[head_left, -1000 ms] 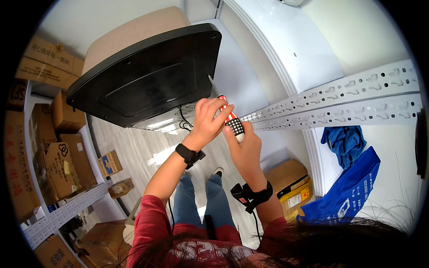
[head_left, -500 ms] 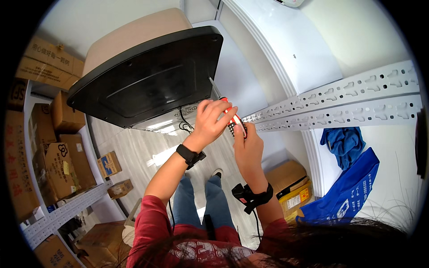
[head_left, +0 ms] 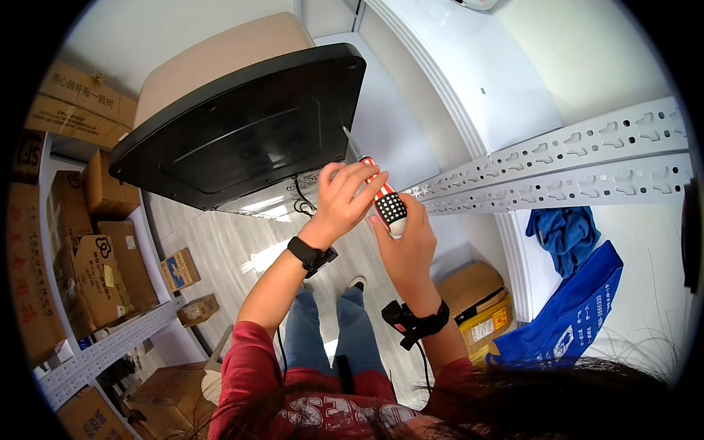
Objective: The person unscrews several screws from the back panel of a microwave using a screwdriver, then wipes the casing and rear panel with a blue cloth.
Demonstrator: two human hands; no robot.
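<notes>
A screwdriver (head_left: 389,206) with a red-and-white striped, black-and-white starred handle angles up to the black underside panel (head_left: 242,128) of a tilted beige-and-black object (head_left: 220,48), its metal shaft reaching the panel's right edge. My left hand (head_left: 345,194) is closed on the upper part of the handle, fingers wrapped over it. My right hand (head_left: 407,242) grips the handle's white-tipped end from below, with thumb and fingers on either side. A black cord (head_left: 301,192) hangs beneath the panel.
Perforated white metal rails (head_left: 572,183) cross the right side, above a blue cloth (head_left: 563,238), a blue bag (head_left: 561,323) and yellow and brown packages (head_left: 484,330). Cardboard boxes (head_left: 103,279) fill the shelving at left; smaller boxes (head_left: 180,270) lie on the pale floor (head_left: 249,242).
The screwdriver handle has rolled in my fingers, its starred part turning away, then back into view. My right hand has shifted slightly right; my left hand stays near the same spot.
</notes>
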